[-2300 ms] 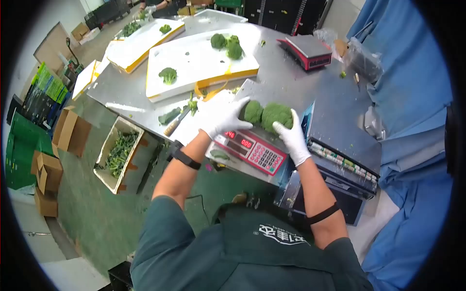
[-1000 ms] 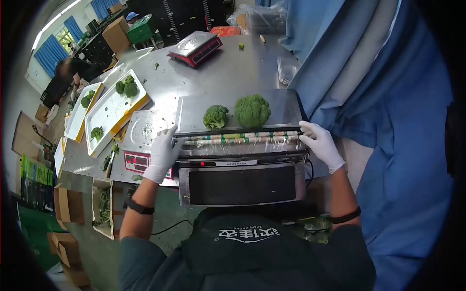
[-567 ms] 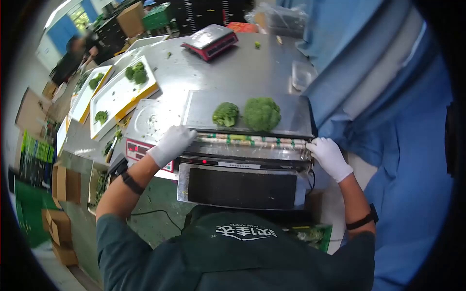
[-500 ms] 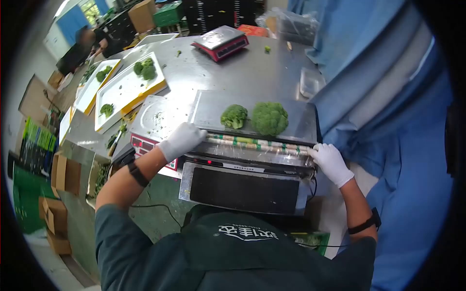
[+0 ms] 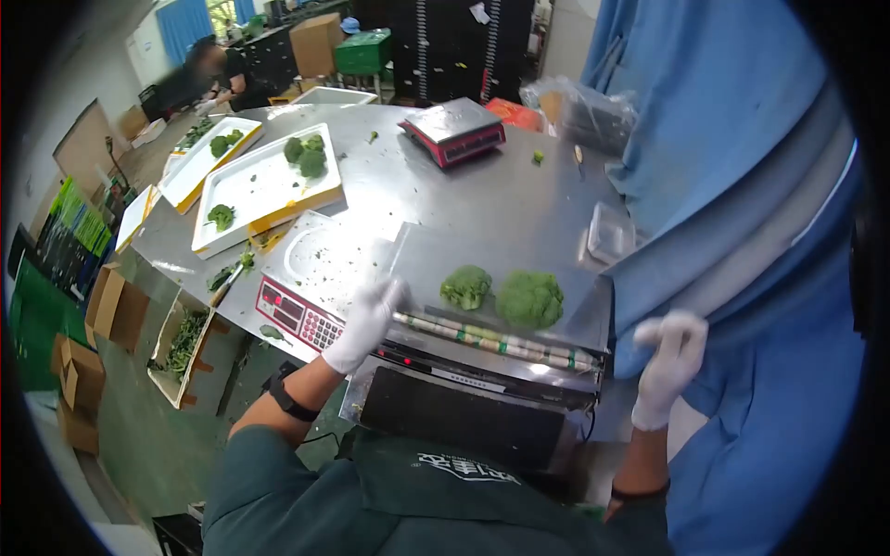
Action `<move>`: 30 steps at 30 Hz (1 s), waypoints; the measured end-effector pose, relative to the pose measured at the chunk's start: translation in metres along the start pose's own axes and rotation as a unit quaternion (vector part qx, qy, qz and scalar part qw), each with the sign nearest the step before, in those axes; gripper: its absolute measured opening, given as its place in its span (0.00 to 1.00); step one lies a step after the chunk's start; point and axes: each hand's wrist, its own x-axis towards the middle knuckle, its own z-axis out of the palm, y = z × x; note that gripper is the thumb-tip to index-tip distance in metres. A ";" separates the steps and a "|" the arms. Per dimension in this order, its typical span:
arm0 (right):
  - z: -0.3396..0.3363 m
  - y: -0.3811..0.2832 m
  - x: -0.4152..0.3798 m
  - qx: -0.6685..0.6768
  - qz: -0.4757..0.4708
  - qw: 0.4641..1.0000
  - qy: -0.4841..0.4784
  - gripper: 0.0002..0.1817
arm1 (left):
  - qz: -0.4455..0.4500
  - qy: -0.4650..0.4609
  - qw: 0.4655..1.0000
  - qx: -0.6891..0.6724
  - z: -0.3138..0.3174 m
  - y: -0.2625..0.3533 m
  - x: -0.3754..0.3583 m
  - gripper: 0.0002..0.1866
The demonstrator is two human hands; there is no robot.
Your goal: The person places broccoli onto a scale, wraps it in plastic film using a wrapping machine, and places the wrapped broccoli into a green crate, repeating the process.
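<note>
Two broccoli heads, a smaller one [image 5: 465, 287] and a larger one [image 5: 529, 299], sit side by side on the metal top of a wrapping machine [image 5: 464, 378]. In front of them lies a long roll with a green-and-white patterned core [image 5: 491, 343]. My left hand [image 5: 369, 324], in a white glove, is raised at the roll's left end, fingers curled together. Beyond the right end, my gloved right hand [image 5: 669, 361] is lifted with bent fingers drawn together. Both hands are blurred; whether clear film is pinched in them cannot be made out.
A red digital scale [image 5: 301, 315] stands left of the machine, another scale [image 5: 454, 130] farther back. White trays [image 5: 269, 181] with broccoli are at left. A knife [image 5: 225, 281] lies near the table edge. A blue curtain [image 5: 742, 213] hangs close on the right. Another person [image 5: 222, 79] works far left.
Both hands have come up off the ends of the roll, the right one moving farther outward. The broccoli heads stay in place on the machine top. The camera view has tilted up.
</note>
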 end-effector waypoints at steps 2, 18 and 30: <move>0.028 0.005 0.029 0.014 0.102 0.994 0.040 0.05 | -0.020 0.053 0.993 -0.104 0.011 0.016 0.034 0.19; 0.086 0.126 0.010 -0.230 0.020 0.879 -0.417 0.57 | 0.271 -0.268 0.900 0.211 0.051 -0.026 0.075 0.40; 0.058 -0.004 -0.042 -0.017 0.279 0.897 -0.343 0.40 | -0.172 -0.358 0.891 -0.219 0.025 0.061 -0.003 0.26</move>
